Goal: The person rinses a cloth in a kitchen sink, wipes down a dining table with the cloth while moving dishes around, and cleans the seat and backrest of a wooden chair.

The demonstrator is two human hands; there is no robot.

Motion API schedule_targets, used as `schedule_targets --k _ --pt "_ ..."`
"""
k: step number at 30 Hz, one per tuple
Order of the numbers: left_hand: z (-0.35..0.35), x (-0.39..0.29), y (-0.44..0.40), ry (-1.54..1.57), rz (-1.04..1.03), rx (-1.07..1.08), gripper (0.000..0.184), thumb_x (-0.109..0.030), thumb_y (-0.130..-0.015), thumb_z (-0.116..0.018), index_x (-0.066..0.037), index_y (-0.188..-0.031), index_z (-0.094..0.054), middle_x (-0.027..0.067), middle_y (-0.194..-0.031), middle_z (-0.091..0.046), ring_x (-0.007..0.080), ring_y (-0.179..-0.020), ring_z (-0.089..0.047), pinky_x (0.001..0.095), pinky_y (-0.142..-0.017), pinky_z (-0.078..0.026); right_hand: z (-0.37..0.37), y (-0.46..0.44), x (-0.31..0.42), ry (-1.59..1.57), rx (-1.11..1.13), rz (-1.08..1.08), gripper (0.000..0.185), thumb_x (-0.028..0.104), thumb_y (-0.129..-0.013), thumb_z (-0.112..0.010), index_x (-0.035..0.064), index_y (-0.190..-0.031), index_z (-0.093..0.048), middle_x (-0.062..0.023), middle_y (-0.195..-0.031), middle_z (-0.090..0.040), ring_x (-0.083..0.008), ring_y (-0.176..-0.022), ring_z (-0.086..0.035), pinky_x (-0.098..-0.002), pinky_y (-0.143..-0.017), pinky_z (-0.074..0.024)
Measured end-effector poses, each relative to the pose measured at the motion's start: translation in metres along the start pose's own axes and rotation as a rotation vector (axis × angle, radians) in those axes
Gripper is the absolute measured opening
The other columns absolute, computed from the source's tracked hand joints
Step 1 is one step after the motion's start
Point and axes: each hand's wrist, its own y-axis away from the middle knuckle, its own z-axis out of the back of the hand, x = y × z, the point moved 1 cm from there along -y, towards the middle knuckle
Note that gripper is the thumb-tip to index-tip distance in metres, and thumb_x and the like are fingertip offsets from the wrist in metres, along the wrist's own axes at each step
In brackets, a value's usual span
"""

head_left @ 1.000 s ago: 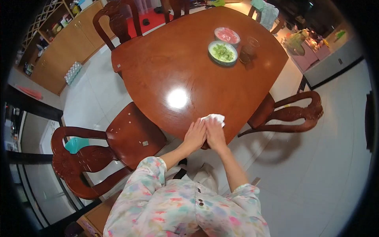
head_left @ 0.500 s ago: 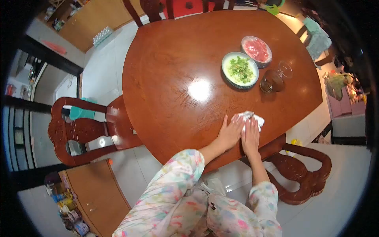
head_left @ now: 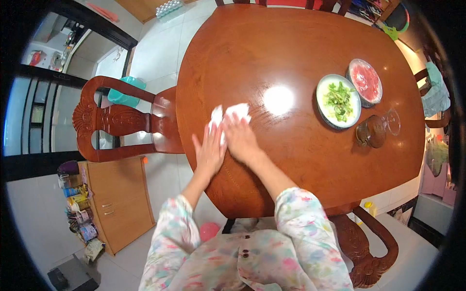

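Note:
White tissue paper (head_left: 238, 111) lies crumpled on the left part of the wooden table (head_left: 310, 169), its ends poking out past my fingers. My left hand (head_left: 209, 151) is pressed down on its left part, fingers together and thumb out to the side. Beside it, touching, my right hand (head_left: 241, 140) grips the tissue's right part under its fingers. Much of the tissue is hidden beneath both hands. Wet-looking streaks show on the wood near the light reflection.
To the right stand a bowl of chopped greens (head_left: 339, 102), a film-covered bowl of red meat (head_left: 365, 82), a brown glass cup (head_left: 370, 132) and a clear glass (head_left: 391, 122). Carved chairs stand at the left (head_left: 119, 121) and lower right (head_left: 357, 247). A wooden cabinet (head_left: 121, 203) is lower left.
Both hands have slid left across the table with the tissue, from the near right edge to the left side. My view has also shifted left.

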Motion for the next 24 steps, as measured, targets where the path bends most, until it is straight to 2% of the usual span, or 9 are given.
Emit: schedule_targets --k 3,5,8,12,16,18,20,22,24 --pt "0.009 -0.034 -0.087 -0.003 -0.104 0.058 0.057 -0.040 -0.095 -0.037 -0.022 -0.147 -0.021 0.0101 -0.153 -0.018 0.0304 -0.141 -0.017 0.0609 -0.109 -0.003 0.045 -0.025 -0.056 0.083 0.183 -0.335 0.048 0.013 -0.093 -0.037 0.0012 -0.140 -0.033 -0.0136 -0.149 -0.026 -0.0272 -0.139 -0.022 -0.0393 -0.115 -0.0151" --pt "-0.005 -0.085 -0.106 -0.066 -0.190 0.078 0.058 -0.047 -0.097 -0.021 -0.018 -0.147 -0.019 0.0065 -0.154 -0.015 0.0238 -0.142 -0.008 0.0541 -0.113 -0.001 0.044 0.018 -0.098 0.103 0.006 -0.394 0.049 0.015 -0.092 -0.042 0.0070 -0.140 -0.034 -0.0140 -0.149 -0.027 -0.0295 -0.139 -0.020 -0.0405 -0.114 -0.0154" --pt "-0.009 -0.150 -0.057 0.019 -0.371 0.168 0.060 -0.045 -0.095 -0.031 -0.013 -0.145 -0.027 0.0091 -0.153 -0.019 0.0273 -0.142 -0.010 0.0549 -0.112 -0.003 0.052 0.122 -0.108 0.069 -0.032 -0.405 0.055 0.022 -0.091 -0.051 0.0099 -0.141 -0.034 -0.0124 -0.153 -0.018 -0.0351 -0.140 -0.016 -0.0508 -0.112 -0.0157" --pt "-0.031 -0.136 0.061 0.373 -0.473 0.055 0.077 -0.044 -0.083 -0.057 -0.008 -0.144 -0.026 0.0171 -0.148 -0.026 0.0354 -0.139 -0.019 0.0595 -0.109 -0.010 0.032 0.209 -0.043 0.122 0.067 -0.297 0.065 0.020 -0.082 -0.060 0.0011 -0.139 -0.035 -0.0193 -0.149 -0.023 -0.0379 -0.140 -0.016 -0.0516 -0.112 -0.0136" --pt "-0.021 -0.076 0.081 0.259 -0.301 0.122 0.078 -0.045 -0.086 -0.053 -0.008 -0.146 -0.021 0.0158 -0.150 -0.023 0.0328 -0.140 -0.018 0.0615 -0.108 -0.006 0.021 0.153 -0.016 -0.043 0.073 -0.070 0.058 0.023 -0.087 -0.056 0.0117 -0.140 -0.037 -0.0104 -0.149 -0.028 -0.0313 -0.140 -0.018 -0.0482 -0.113 -0.0144" --pt "-0.011 -0.058 0.026 0.122 -0.270 0.083 0.072 -0.044 -0.089 -0.049 -0.011 -0.146 -0.021 0.0140 -0.151 -0.022 0.0287 -0.141 -0.016 0.0621 -0.108 -0.004 0.021 0.097 -0.033 0.029 0.016 -0.090 0.052 0.027 -0.091 -0.049 0.0132 -0.140 -0.037 -0.0084 -0.149 -0.028 -0.0289 -0.140 -0.018 -0.0457 -0.114 -0.0140" --pt "-0.005 -0.056 -0.042 0.061 -0.255 0.045 0.064 -0.044 -0.094 -0.039 -0.014 -0.147 -0.021 0.0109 -0.152 -0.019 0.0253 -0.142 -0.013 0.0608 -0.109 -0.003 0.037 0.046 -0.058 0.128 0.098 -0.232 0.051 0.031 -0.096 -0.040 0.0145 -0.143 -0.033 -0.0068 -0.151 -0.024 -0.0266 -0.141 -0.015 -0.0441 -0.115 -0.0111" --pt "0.005 -0.073 -0.101 0.139 -0.227 0.142 0.059 -0.046 -0.097 -0.028 -0.015 -0.146 -0.022 0.0075 -0.153 -0.017 0.0238 -0.142 -0.011 0.0592 -0.110 -0.002 0.025 0.026 -0.101 0.203 -0.090 -0.298 0.053 0.033 -0.097 -0.037 0.0153 -0.145 -0.027 -0.0058 -0.153 -0.018 -0.0260 -0.142 -0.011 -0.0440 -0.115 -0.0086" --pt "0.003 -0.106 -0.121 0.123 -0.200 0.128 0.058 -0.047 -0.098 -0.022 -0.014 -0.145 -0.025 0.0060 -0.153 -0.018 0.0230 -0.142 -0.010 0.0580 -0.111 -0.001 0.050 0.032 -0.115 0.185 0.046 -0.493 0.054 0.034 -0.097 -0.036 0.0158 -0.147 -0.022 -0.0047 -0.154 -0.012 -0.0249 -0.142 -0.009 -0.0434 -0.115 -0.0068"
